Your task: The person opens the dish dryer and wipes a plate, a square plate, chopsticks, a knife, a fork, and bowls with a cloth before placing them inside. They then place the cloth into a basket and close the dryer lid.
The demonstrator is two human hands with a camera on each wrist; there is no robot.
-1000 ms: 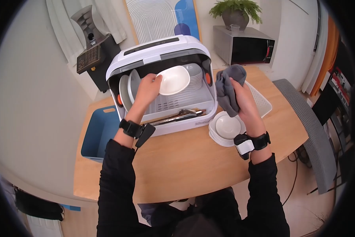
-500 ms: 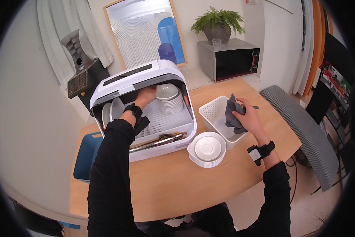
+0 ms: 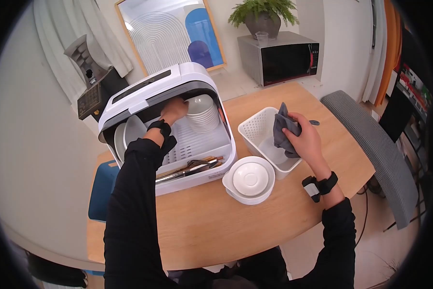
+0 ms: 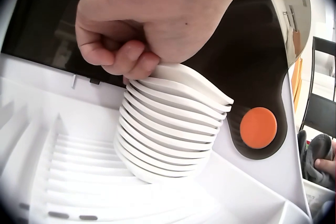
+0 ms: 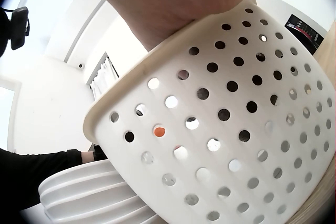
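Inside the white dish cabinet (image 3: 195, 169), my left hand (image 3: 174, 109) is at the rear left edge of a stack of white bowls (image 3: 205, 122). Up close in the left wrist view, its curled fingers (image 4: 130, 51) grip the rim of the top bowl (image 4: 191, 83); the thumb is hidden. My right hand (image 3: 305, 138) holds a crumpled grey cloth (image 3: 284, 132) over a white perforated basket (image 3: 255, 126). The right wrist view shows the basket's side wall (image 5: 226, 113) just below that hand. Next to the basket, another stack of white dishes (image 3: 250, 180) stands on the table.
Plates (image 3: 134, 129) stand upright at the cabinet's left, and cutlery (image 3: 190, 166) lies in its front tray. A blue bin (image 3: 102, 192) is left of the cabinet on the wooden table (image 3: 216, 231). Behind are a microwave (image 3: 279, 58) and a potted fern (image 3: 263, 21).
My left hand has carried the white bowl into the cabinet and onto the stack. My right hand, with the cloth, has moved over the basket. The head view has shifted.
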